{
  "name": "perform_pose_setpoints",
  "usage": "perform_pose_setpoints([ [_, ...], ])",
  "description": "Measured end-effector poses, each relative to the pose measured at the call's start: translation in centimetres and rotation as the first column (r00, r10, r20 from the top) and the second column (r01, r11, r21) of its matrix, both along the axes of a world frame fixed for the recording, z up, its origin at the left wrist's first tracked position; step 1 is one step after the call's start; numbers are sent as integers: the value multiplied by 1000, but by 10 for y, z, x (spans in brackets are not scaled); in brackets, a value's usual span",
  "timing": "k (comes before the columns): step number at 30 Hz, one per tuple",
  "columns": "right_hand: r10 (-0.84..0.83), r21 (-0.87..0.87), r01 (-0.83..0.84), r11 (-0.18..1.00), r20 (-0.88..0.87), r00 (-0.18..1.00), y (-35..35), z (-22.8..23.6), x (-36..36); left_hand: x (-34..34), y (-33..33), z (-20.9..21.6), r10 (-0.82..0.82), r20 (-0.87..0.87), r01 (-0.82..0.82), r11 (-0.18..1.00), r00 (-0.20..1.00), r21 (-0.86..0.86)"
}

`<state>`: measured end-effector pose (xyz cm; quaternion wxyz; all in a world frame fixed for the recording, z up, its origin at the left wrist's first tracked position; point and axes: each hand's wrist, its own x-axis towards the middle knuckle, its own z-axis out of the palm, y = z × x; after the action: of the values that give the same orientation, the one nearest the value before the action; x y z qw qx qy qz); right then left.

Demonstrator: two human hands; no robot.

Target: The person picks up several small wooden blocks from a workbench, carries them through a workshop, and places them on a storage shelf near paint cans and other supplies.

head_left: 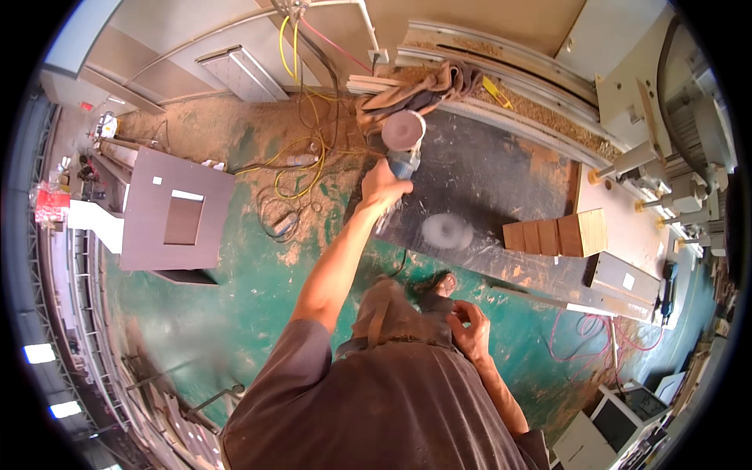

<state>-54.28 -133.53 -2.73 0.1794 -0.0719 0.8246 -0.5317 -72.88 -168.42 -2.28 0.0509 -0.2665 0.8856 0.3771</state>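
Observation:
My left hand (381, 188) is wrapped round the body of an angle grinder (402, 166), held out over the far left end of the dark workbench top (486, 168). Its round, brownish sanding disc (404, 131) faces up. Closer to me on the bench lies a pale, round, blurred shape (447, 231), a pad or a dusty ring; I cannot tell which. To its right stands a curved wooden piece (554, 235) built of several glued blocks. My right hand (471, 329) hangs beside my hip, fingers loosely bent and apart, with nothing visible in them.
A crumpled brown cloth (423, 92) lies at the bench's far edge. Yellow cords (301, 188) trail over the sawdust-strewn green floor on the left, near a grey panel (168, 211) with a cut-out. Machine cylinders (638, 160) stand at right; a pink hose (583, 345) coils below.

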Motion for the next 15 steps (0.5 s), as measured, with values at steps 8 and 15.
perform_pose_setpoints([
  [8, -8, -252, -39, 967, -184, 983, -181, 108, -101, 133, -42, 61, 22, -156, 8, 982, 988, 188],
  [15, 306, 194, -263, 945, -250, 918, -355, 126, -117, 225, -144, 46, -130, 4, 127, 970, 991, 206],
])
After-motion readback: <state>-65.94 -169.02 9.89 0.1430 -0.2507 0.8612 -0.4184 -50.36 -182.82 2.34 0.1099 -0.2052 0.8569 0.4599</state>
